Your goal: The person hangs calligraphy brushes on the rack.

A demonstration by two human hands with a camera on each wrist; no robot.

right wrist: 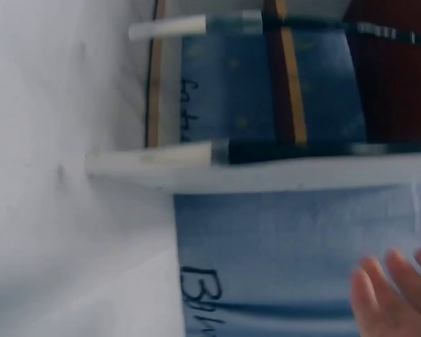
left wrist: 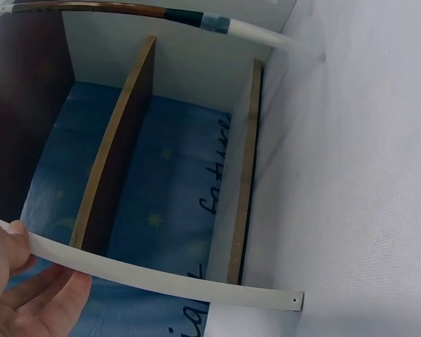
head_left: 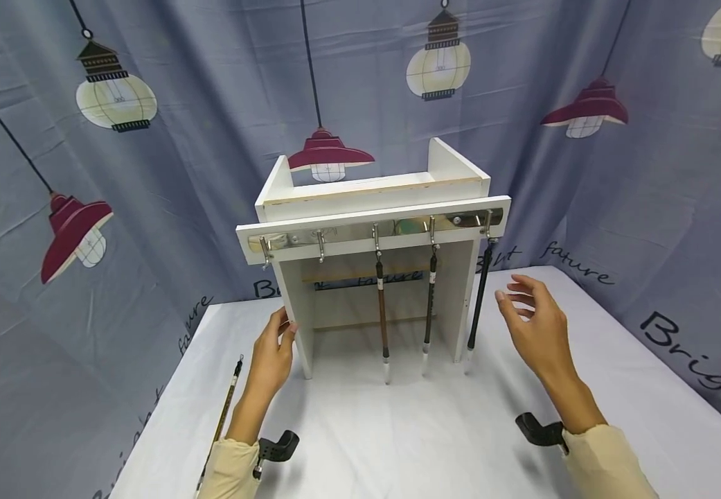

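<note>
PLACE: staged tabletop booth, wider building unclear | SHOWN BY: lamp-printed curtain [head_left: 210, 173] behind white table [head_left: 360, 436], black wrist mount [head_left: 280, 447]

The white shelf unit [head_left: 366, 201] has a smooth, painted-looking finish, with raw, tan wood along its board edges [left wrist: 114, 140]; the metal strip [head_left: 348, 234] across its near side is glossy as a mirror; the hooks [head_left: 321, 246] are polished metal; the reddish-brown brush [head_left: 382, 312] looks like varnished wood, its white tip [head_left: 386, 371] smooth; the brush lying at left [head_left: 226, 409] has a mottled shaft; the tablecloth [head_left: 360, 430] is matt, finely woven cloth; the far curtain [head_left: 198, 173] is creased cloth with a faint sheen; the wrist mounts [head_left: 279, 445] look like black plastic; the sleeves [head_left: 609, 464] are matt cloth.
</note>
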